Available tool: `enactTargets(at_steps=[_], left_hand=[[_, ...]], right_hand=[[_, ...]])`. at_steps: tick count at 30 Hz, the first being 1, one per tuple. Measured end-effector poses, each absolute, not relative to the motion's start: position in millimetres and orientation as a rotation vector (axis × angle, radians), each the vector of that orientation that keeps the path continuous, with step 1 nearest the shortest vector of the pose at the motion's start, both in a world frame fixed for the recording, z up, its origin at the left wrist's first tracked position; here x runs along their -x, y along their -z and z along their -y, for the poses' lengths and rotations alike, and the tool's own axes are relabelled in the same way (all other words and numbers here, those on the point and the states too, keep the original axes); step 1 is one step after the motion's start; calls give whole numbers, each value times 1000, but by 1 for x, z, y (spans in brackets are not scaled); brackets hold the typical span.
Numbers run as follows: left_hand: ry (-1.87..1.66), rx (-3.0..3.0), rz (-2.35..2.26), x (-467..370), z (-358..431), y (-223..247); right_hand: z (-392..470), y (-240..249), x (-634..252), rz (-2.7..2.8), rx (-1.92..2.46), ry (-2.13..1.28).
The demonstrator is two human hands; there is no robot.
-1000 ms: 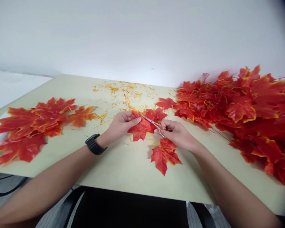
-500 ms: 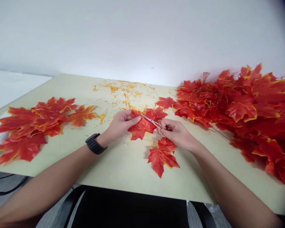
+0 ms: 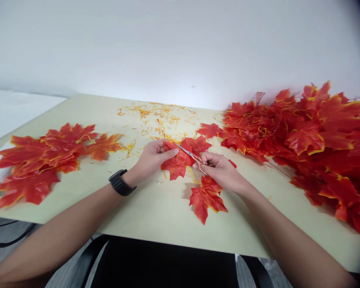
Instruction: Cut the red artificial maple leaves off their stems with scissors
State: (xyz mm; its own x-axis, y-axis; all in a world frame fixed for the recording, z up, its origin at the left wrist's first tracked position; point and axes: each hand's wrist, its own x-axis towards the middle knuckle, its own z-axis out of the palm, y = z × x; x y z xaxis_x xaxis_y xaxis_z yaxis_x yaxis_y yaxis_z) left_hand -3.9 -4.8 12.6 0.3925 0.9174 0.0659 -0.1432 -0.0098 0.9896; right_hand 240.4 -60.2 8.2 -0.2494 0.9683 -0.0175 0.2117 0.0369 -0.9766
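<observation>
Since the earlier frames, the right hand (image 3: 218, 169) and the scissors (image 3: 189, 152) have shifted slightly leftward across the held leaf (image 3: 177, 166); a red leaf tip (image 3: 233, 163) now peeks out beyond that hand, to the right of the held leaf. Running diagonally, the scissors' long axis has its tips pointing away and to the left over the held leaf's upper part, handles toward its near right; the right fingers are curled around those handles, while the left hand (image 3: 157, 155) pinches the held leaf between thumb and fingers at its left edge. Nearer the person than the held leaf sits a lower leaf (image 3: 206, 199); the pale tabletop (image 3: 150, 212) bears yellow cuttings (image 3: 168, 118) beyond it, a leaf pile (image 3: 52, 146) to its left and a larger heap (image 3: 312, 138) to its right; a whitish wall (image 3: 168, 48) rises behind it.
</observation>
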Motion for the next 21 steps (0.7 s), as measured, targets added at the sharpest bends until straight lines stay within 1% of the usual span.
enactTargets(at_steps=[21], left_hand=[[-977,-1349,-774,3,5,-8]], right_hand=[[61,-7,-237,1655,1229,-1118]])
